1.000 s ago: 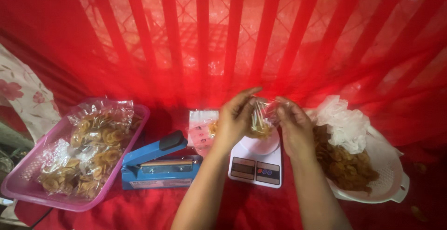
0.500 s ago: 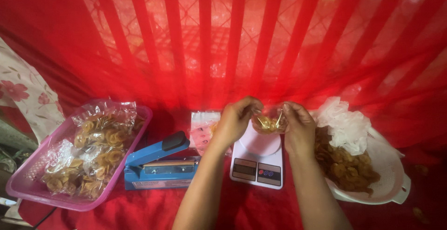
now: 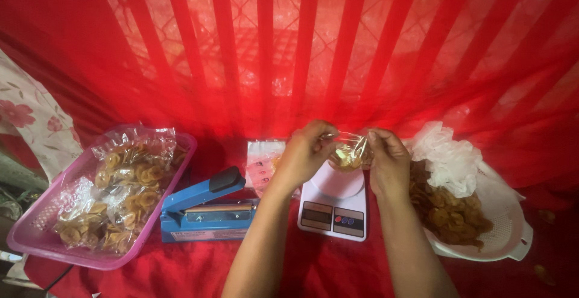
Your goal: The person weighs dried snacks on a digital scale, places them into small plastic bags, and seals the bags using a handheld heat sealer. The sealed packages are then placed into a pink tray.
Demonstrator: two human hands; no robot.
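Head view shows both hands meeting just right of the frame's centre. Left hand and right hand each have their fingers pinched on the top edge of a small clear bag of chips, held between them just above the round platter of a white kitchen scale. Left of the scale lies a blue impulse sealer, with a stack of empty bags behind it. At lower left a pink tray holds filled chip bags. At right a white colander holds loose chips and crumpled plastic.
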